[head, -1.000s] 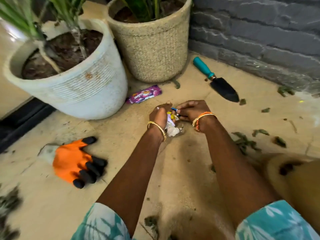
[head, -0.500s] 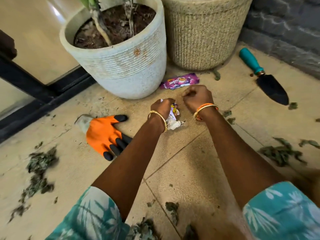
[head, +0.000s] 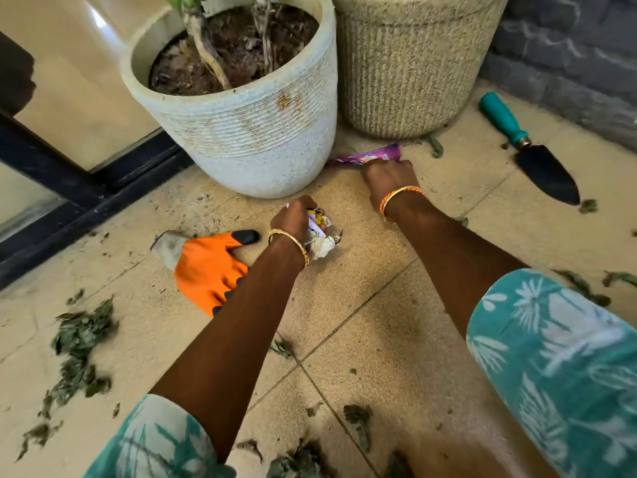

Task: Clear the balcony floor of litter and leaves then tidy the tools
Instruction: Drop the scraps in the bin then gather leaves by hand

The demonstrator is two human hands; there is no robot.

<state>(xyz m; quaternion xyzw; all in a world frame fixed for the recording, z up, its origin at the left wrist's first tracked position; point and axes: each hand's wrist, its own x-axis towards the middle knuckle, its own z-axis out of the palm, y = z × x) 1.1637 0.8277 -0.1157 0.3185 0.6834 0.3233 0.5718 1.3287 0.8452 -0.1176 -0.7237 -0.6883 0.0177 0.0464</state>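
Head view, looking down at my two bare arms over a beige tiled balcony floor (head: 362,339). Nearest me, at six o'clock, dry green leaf scraps (head: 303,460) lie by my teal patterned sleeves (head: 558,367), and a bigger scatter of leaves (head: 79,343) sits at eight o'clock. Just left of centre, an orange work glove with black fingertips (head: 203,267) lies flat on the tile, partly hidden under my left forearm. My left hand (head: 293,219), wearing a gold bangle, has its fingers curled tightly around a crumpled wad of white and yellow wrappers (head: 320,236), held just above the floor at centre. Further out, at one o'clock, my right hand (head: 389,177), with an orange bangle at the wrist, reaches onto a flat purple snack wrapper (head: 368,157); its fingertips touch it, but I cannot tell whether they pinch it. That wrapper lies at the foot of a white ribbed plant pot (head: 248,132), beside a woven beige pot (head: 406,70). At two o'clock a black trowel with a teal handle (head: 531,153) lies near the grey brick wall (head: 579,56).
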